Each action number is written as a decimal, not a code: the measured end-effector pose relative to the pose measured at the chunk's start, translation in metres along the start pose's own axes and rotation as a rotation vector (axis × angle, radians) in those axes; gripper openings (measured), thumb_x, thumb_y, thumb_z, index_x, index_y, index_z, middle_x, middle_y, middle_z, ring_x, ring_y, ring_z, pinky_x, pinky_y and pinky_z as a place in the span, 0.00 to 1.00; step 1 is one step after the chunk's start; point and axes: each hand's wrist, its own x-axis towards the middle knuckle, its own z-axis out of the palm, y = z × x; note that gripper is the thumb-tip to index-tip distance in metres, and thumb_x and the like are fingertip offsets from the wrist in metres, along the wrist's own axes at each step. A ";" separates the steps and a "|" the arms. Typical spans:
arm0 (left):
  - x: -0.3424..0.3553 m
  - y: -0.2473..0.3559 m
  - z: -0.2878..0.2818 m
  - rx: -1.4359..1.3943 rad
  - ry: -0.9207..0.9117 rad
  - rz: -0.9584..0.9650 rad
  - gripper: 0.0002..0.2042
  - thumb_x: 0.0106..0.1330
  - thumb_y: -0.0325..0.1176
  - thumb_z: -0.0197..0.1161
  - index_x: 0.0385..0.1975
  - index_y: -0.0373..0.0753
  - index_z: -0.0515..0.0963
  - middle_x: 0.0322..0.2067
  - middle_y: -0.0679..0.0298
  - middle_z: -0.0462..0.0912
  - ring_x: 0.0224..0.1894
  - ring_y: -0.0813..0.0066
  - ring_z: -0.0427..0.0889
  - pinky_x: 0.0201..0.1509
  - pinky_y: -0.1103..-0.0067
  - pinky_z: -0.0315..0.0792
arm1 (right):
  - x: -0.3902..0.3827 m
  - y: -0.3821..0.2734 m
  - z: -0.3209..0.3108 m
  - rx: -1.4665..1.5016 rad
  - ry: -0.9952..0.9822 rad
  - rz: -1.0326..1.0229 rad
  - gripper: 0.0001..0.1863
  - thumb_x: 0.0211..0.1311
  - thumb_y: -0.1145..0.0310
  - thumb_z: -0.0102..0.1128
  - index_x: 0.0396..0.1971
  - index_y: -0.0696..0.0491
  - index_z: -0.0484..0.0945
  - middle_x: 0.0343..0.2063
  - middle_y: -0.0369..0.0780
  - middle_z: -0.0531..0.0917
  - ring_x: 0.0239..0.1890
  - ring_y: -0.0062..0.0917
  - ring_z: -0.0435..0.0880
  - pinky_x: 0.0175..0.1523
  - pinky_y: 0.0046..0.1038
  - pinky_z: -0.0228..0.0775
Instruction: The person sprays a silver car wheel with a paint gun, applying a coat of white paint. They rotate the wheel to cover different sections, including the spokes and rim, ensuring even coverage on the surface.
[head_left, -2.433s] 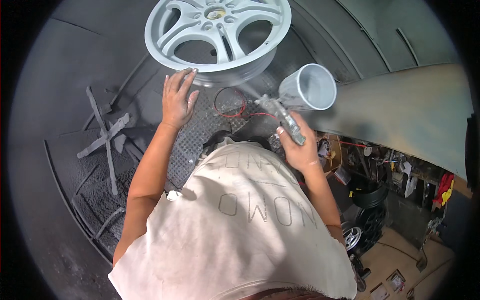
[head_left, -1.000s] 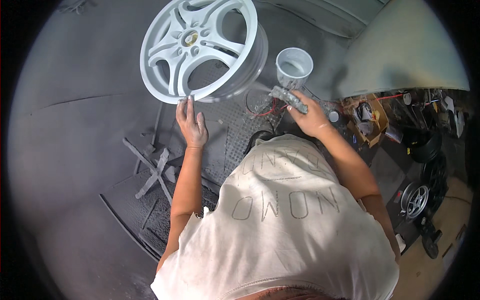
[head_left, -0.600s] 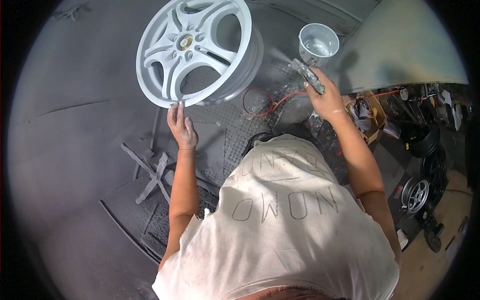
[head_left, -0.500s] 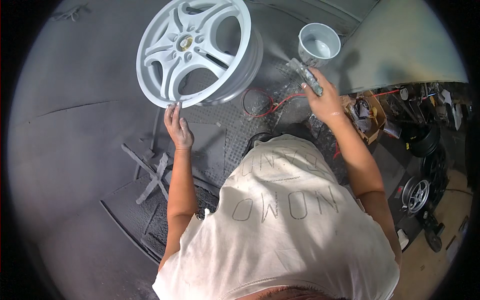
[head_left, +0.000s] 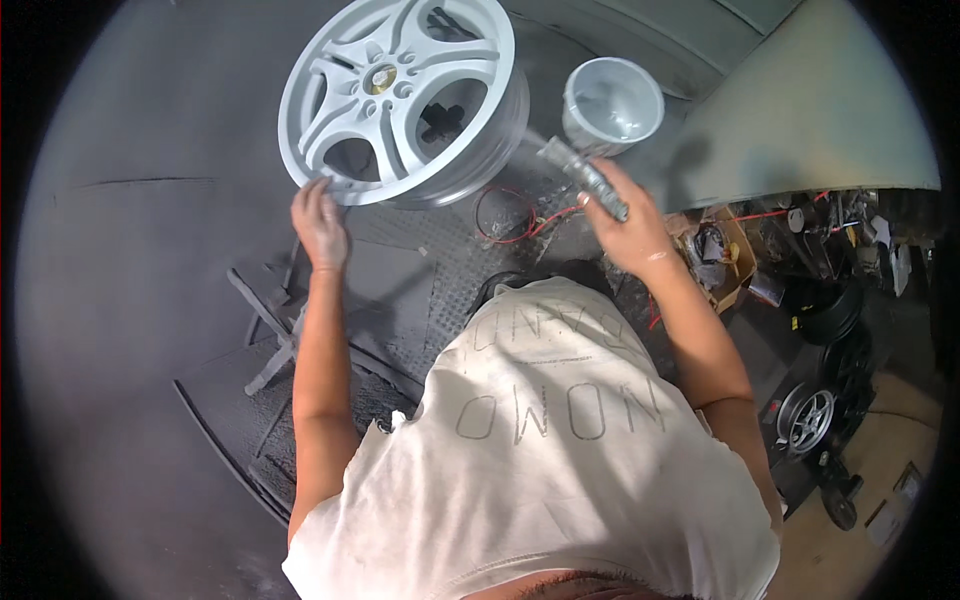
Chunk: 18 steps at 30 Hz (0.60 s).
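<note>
A white-coated alloy wheel rim with split spokes stands tilted at the upper middle, its outer face toward me. My left hand is at its lower left edge, fingers close together and curled on the lip, with pale coating on the fingertips. In my right hand is a coated spray gun, gripped with its front end toward the wheel's right side. A faint pale mist shows between the gun and the wheel. The trigger is hidden by my fingers.
A white bucket stands just beyond the spray gun. A red hose loops on the dark floor. At left is a grey-coated cross-shaped stand. An open cardboard box and another wheel sit at right.
The wheel rim has turned, so its spokes lie at a different angle. My left hand has shifted left along its edge, and the spray gun has moved slightly left and nearer to me.
</note>
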 end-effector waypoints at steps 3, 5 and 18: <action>-0.015 0.077 0.007 -0.014 -0.122 0.121 0.18 0.67 0.37 0.60 0.55 0.40 0.80 0.55 0.55 0.78 0.61 0.54 0.73 0.69 0.58 0.60 | 0.017 0.006 -0.007 -0.014 0.100 0.002 0.23 0.65 0.67 0.64 0.59 0.55 0.74 0.47 0.53 0.85 0.51 0.47 0.85 0.55 0.37 0.75; -0.029 0.096 0.018 -0.019 -0.116 0.089 0.21 0.66 0.39 0.60 0.59 0.44 0.78 0.55 0.57 0.76 0.61 0.53 0.71 0.72 0.54 0.55 | 0.023 0.008 -0.005 -0.021 0.137 0.004 0.23 0.65 0.68 0.63 0.59 0.55 0.74 0.45 0.52 0.85 0.50 0.46 0.86 0.55 0.36 0.75; -0.059 0.031 0.032 -0.112 0.088 0.023 0.23 0.69 0.40 0.57 0.64 0.43 0.75 0.63 0.53 0.72 0.71 0.46 0.64 0.74 0.58 0.59 | -0.003 0.022 0.046 0.027 -0.185 0.173 0.23 0.63 0.69 0.66 0.56 0.60 0.76 0.45 0.47 0.86 0.47 0.32 0.85 0.56 0.32 0.73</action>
